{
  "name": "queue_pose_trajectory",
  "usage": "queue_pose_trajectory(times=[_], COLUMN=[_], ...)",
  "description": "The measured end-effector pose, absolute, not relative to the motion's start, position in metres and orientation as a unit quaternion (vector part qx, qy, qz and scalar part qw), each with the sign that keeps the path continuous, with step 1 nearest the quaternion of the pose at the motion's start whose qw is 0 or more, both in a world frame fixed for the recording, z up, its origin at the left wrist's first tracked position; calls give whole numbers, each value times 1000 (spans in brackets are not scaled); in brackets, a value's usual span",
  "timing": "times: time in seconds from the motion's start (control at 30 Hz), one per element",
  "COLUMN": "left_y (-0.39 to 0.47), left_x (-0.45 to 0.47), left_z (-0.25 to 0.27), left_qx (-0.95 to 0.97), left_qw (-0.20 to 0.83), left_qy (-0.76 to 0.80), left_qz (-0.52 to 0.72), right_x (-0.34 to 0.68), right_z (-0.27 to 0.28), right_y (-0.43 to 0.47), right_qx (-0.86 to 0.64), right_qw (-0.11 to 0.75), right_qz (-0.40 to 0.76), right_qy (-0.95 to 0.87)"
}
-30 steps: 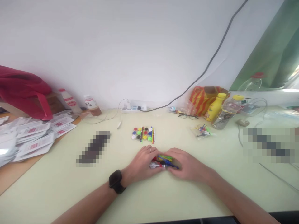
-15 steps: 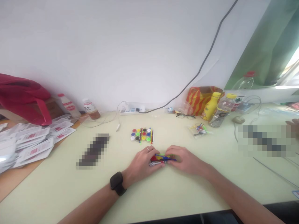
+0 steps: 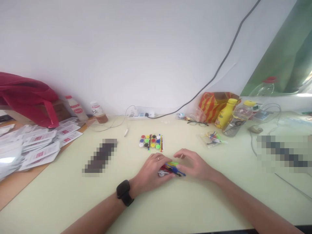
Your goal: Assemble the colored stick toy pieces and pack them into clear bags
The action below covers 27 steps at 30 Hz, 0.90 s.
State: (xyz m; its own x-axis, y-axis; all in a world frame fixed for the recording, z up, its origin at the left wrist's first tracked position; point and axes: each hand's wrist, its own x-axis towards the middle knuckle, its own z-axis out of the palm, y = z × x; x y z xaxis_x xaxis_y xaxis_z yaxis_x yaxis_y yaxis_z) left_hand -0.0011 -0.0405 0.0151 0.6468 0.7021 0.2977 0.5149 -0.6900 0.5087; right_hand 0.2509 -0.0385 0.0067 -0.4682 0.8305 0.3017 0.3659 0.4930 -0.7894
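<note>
A small heap of coloured plastic arrow pieces (image 3: 174,169) lies on the table in front of me; blue, white, green, red, yellow and black show. My left hand (image 3: 149,170), with a ring and a black watch, curls round the left side of the heap, fingers behind and thumb in front. My right hand (image 3: 196,166) is just right of the heap, with thumb and fingers apart and nothing visible between them. Beyond the hands sits a neat group of round coloured discs (image 3: 153,140) with thin arrow pieces laid between and beside them.
A clear bag of arrow pieces (image 3: 212,139) lies to the right, near glasses (image 3: 198,123) and a yellow bottle (image 3: 225,113). White packets (image 3: 39,146) are piled at left. A blurred-out dark object (image 3: 101,156) lies nearer. A power strip (image 3: 141,114) is by the wall.
My right hand has let go of the heap's right side and its fingers have spread. The left hand stays round the pieces, which now fan out a little. The view has shifted slightly.
</note>
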Motion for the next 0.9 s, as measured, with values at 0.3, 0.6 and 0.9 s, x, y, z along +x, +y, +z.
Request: queue_pose_trajectory(times=[0.3,0.6,0.9], left_y=[-41,-38,-24], left_x=[-6,-14,-13], left_z=[24,22,41], left_qx=[870,835,793], left_qw=[215,228,153], left_qy=[348,375,398], left_qz=[277,331,435], right_x=[237,210,255], right_z=[-10,-18,25], right_y=[87,128,50], right_qx=[-528,-537,-493], right_qw=[292,262,433], right_qz=[117,59,43], right_qy=[-789,-800,-754])
